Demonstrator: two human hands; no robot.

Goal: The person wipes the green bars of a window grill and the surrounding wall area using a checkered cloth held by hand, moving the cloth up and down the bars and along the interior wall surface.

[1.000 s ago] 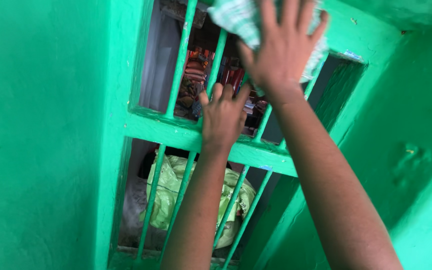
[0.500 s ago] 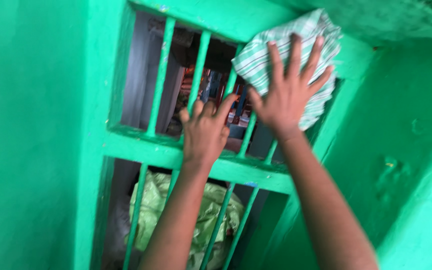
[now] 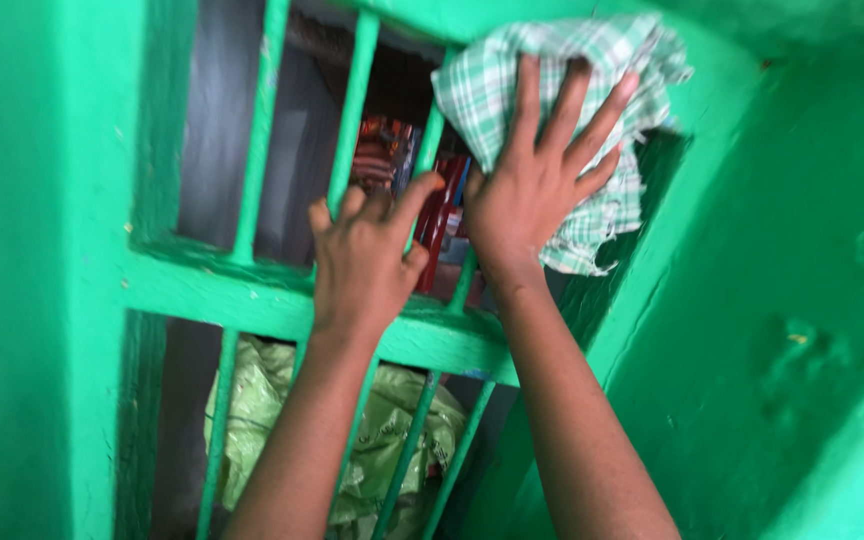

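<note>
A person's right hand (image 3: 532, 185), fingers spread wide, pressed a green-and-white checked cloth (image 3: 562, 90) flat against the upper bars of a green-painted window grille (image 3: 352, 110), the cloth bunched under the palm and trailing a frayed edge below the little finger. The left hand (image 3: 362, 255), just beside and below the right, was curled around one vertical bar where it met the horizontal crossbar (image 3: 252, 300), fingers wrapped and thumb raised against the bar.

Because the cloth was pinned only by an open palm rather than gripped, a hard swipe could have let it slide off the bars or slip through a gap into the room beyond, where stacked red and orange goods (image 3: 392, 160) showed behind the fingers. The loose frayed edge could also have snagged on a bar or on the corner of the green wall (image 3: 752, 300) to the right of the hand. A crumpled pale green plastic sack (image 3: 392, 430) lay behind the lower bars, beneath the left forearm. The view was blurred, so the cloth's exact contact with the frame could not be told.
</note>
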